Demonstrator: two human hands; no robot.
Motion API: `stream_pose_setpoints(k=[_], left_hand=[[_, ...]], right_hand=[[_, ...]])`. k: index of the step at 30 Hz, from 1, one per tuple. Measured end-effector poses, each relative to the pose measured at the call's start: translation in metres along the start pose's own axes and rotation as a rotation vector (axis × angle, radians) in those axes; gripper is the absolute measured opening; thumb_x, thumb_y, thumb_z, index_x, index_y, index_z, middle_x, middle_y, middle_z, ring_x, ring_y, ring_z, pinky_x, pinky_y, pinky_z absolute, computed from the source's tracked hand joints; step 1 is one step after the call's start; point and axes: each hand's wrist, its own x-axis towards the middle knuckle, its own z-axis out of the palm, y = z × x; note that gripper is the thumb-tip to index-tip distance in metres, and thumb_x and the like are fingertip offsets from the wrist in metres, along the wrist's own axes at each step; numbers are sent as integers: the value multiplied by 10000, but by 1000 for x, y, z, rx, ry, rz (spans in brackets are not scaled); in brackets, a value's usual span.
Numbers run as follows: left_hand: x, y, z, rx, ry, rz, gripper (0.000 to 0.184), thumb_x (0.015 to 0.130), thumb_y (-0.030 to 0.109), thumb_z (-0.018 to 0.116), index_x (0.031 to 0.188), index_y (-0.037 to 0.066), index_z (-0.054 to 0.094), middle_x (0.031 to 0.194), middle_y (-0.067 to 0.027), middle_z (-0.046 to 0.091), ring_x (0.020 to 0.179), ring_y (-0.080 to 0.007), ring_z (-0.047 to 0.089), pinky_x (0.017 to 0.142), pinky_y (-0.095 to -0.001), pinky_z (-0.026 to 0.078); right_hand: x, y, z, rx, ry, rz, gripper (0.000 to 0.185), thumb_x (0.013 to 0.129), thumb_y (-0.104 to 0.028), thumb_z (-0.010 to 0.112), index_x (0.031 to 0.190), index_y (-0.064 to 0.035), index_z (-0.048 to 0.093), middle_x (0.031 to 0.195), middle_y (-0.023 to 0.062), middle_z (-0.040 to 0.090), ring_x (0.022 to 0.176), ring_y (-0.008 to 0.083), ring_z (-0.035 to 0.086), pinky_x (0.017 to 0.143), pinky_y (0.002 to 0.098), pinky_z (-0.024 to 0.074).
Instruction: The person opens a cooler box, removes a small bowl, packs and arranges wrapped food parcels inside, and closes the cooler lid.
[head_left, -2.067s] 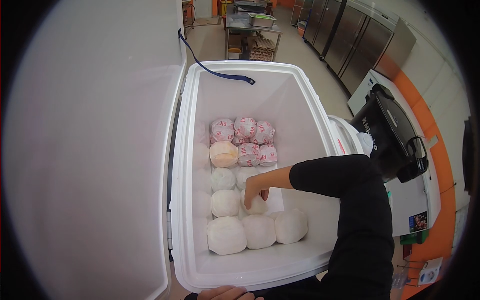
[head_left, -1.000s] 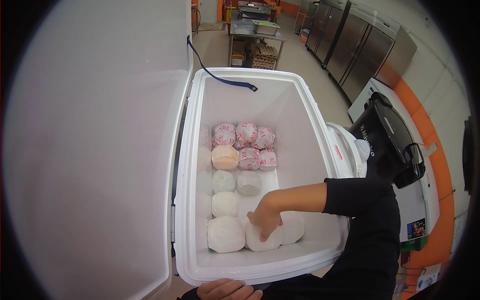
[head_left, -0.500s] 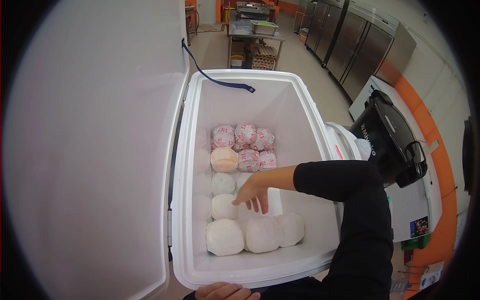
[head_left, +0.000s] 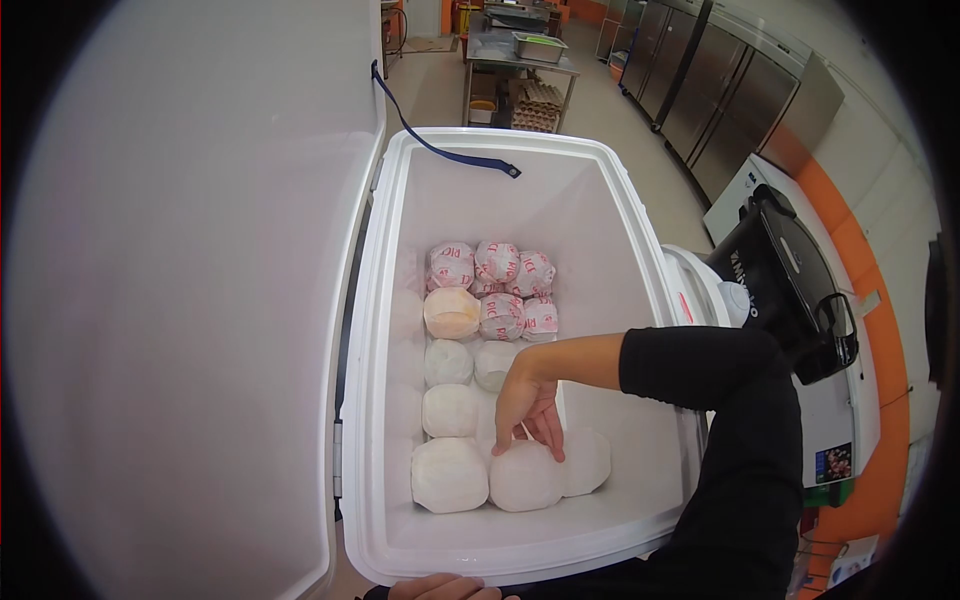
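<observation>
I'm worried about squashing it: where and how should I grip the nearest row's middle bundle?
Probably from above, around the rounded upper sides of the middle bundle: the left bundle and right bundle crowd its flanks; the box opens upward.

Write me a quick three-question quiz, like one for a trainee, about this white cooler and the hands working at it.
1. Inside the cooler, the nearest row has three white bundles. Which one is the right hand at: a) left, b) middle, c) right?
2. True or false: the left hand is at the cooler's near rim.
3. What colour is the strap hanging by the open lid?

Key: 1: b. 2: True. 3: Dark blue.
</observation>
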Motion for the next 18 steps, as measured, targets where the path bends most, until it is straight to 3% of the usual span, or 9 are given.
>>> stream_pose_setpoints(k=[3,6,9,12,15,18], left_hand=[[1,0,0,14,8,-3,360,926,289,404,713,113,635,617,0,551,552,-129,523,472,-222,410],[2,1,0,30,6,-3,352,923,286,408,721,112,639,621,-2,553,551,-130,521,472,-220,410],[2,-1,2,37,21,11,342,917,284,412,724,114,638,622,-3,556,551,-132,521,476,-220,410],[2,-1,-1,32,-7,9,324,909,276,421,724,117,634,630,-1,560,547,-135,522,483,-224,410],[4,1,-3,34,-35,-11,308,901,269,430,723,117,630,645,1,564,554,-134,526,488,-227,411],[2,2,-3,35,-45,-19,300,894,269,439,724,113,629,658,-2,566,563,-135,531,490,-229,416]], right_hand=[[13,3,-44,188,44,188,793,838,-526,524,1251,127,344,1151,283,510,1007,367,586,869,385,507],[38,4,-74,391,480,-145,786,854,-446,536,1344,71,204,1313,286,370,1159,382,477,980,422,411],[96,6,-70,318,733,-516,904,757,-527,630,1307,95,273,1286,249,419,1115,356,515,930,413,451],[80,-2,-42,200,1030,-407,955,602,-653,688,1131,121,506,1124,228,560,981,317,588,840,348,480],[86,-7,-51,62,1232,-381,888,534,-616,745,1024,106,582,1039,190,597,930,265,603,740,339,497],[89,-5,-60,13,1127,-468,838,541,-571,764,1003,106,584,978,174,610,909,252,604,702,333,507]])
